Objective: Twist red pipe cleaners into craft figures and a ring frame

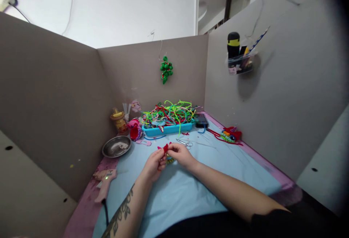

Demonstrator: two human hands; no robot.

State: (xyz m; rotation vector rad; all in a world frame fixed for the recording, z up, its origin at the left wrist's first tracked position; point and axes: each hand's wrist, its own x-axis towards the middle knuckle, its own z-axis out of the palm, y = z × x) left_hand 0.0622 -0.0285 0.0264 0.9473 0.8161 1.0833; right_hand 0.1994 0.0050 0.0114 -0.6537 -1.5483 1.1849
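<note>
Over the middle of the table, my left hand [156, 161] pinches a small fuzzy red craft piece [165, 148], apparently of pipe cleaner. My right hand [181, 153] meets it from the other side, fingertips closed on the piece's edge. Just below the fingers shows a yellow-and-green banded bit [170, 160]; whether it is joined to the red piece I cannot tell. Scissors [185, 142] lie just beyond my right hand. Further back, a blue tray [169, 130] is heaped with tangled pipe cleaners [170, 114] in green, red, pink and white.
On the left are a pink glue gun [106, 184] with a lit green light, a metal bowl [116, 147] with small pale bits, and a lidded cup [119, 121]. A colourful craft piece [231, 134] lies right. Grey partitions enclose the table; a green ornament [165, 70] hangs behind.
</note>
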